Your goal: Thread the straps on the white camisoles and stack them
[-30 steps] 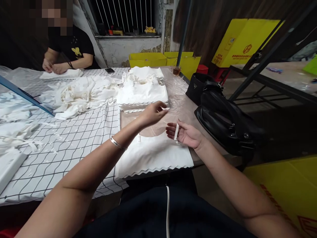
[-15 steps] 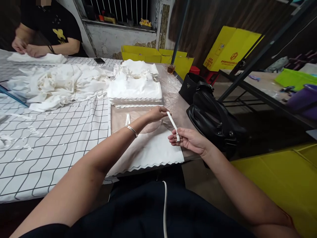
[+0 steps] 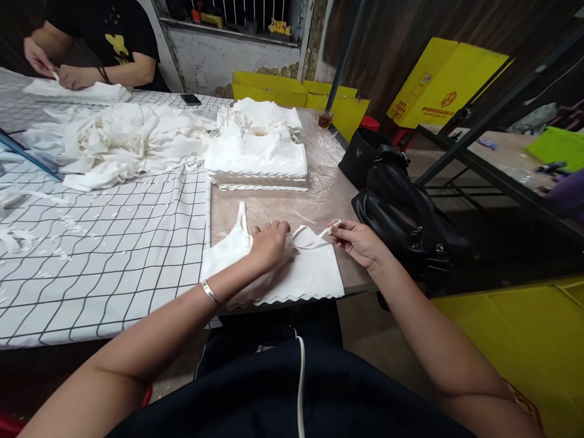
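Table (image 3: 319, 204): stacked white tops (image 3: 256, 164)

Head-worn camera looks forward and down, close over the table (image 3: 114, 243).

This is a small garment workshop: a stack of white tops (image 3: 257, 161) on the table (image 3: 319, 201), yellow cartons (image 3: 449, 79) behind.
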The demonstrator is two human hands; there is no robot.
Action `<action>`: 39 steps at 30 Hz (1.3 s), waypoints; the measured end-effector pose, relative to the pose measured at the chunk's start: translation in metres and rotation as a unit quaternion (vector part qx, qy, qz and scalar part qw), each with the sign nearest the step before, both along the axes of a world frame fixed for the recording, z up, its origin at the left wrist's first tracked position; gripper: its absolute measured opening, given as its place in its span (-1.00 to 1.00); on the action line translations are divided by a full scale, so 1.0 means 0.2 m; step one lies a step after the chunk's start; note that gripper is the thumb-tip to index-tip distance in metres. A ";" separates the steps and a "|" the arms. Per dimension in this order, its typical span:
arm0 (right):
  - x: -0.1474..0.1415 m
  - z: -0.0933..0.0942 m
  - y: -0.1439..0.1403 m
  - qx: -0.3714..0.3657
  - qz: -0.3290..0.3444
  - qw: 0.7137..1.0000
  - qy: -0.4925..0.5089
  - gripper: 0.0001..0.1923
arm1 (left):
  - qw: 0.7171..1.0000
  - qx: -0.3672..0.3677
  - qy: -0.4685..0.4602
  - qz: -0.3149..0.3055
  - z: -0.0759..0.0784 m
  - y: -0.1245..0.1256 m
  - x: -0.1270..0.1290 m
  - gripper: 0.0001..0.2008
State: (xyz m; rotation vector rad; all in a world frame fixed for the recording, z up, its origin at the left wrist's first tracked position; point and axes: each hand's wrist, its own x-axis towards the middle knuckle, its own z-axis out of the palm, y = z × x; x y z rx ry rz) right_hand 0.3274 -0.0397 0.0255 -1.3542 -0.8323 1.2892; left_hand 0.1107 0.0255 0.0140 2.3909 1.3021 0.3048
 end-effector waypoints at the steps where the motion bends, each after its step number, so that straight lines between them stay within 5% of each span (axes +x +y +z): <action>1: 0.01 0.01 0.03 0.008 -0.027 1.000 0.011 -0.58 | 0.999 0.025 -0.014 0.031 -0.02 -0.03 -0.02 -0.51; 4: 0.06 0.05 0.15 0.049 -0.116 0.992 0.025 -0.69 | 0.989 0.082 -0.060 0.108 -0.02 -0.06 -0.05 -0.55; 7: 0.11 0.09 0.23 0.083 -0.156 0.984 0.008 -0.72 | 0.997 0.051 -0.031 0.043 0.00 -0.05 -0.04 -0.80; 10: 0.15 0.14 0.26 0.089 -0.150 0.985 0.003 -0.75 | 0.999 -0.001 0.024 -0.032 -0.02 -0.07 -0.01 -0.78; 15: 0.20 0.31 0.33 0.144 -0.192 0.968 0.069 -0.82 | 0.998 -0.033 0.021 -0.045 -0.07 -0.10 0.02 -0.82; 22: 0.10 0.52 0.48 0.107 -0.093 0.988 0.063 -0.80 | 0.996 -0.077 0.008 -0.042 -0.06 -0.09 0.03 -0.80; 26: 0.01 0.41 0.41 0.072 0.006 0.997 -0.029 -0.78 | 0.996 -0.085 0.016 -0.029 -0.05 -0.08 0.04 -0.80; 32: -0.08 0.03 0.17 0.055 0.142 0.978 -0.144 -0.64 | 0.992 -0.119 -0.024 -0.032 -0.06 -0.09 0.05 -0.90; 35: -0.10 -0.10 0.11 0.087 0.169 0.957 -0.218 -0.68 | 0.991 -0.126 -0.051 -0.021 -0.08 -0.10 0.05 -0.87; 39: -0.11 -0.16 0.09 0.138 0.190 0.904 -0.356 -0.81 | 0.989 -0.134 -0.065 -0.013 -0.08 -0.11 0.04 -0.84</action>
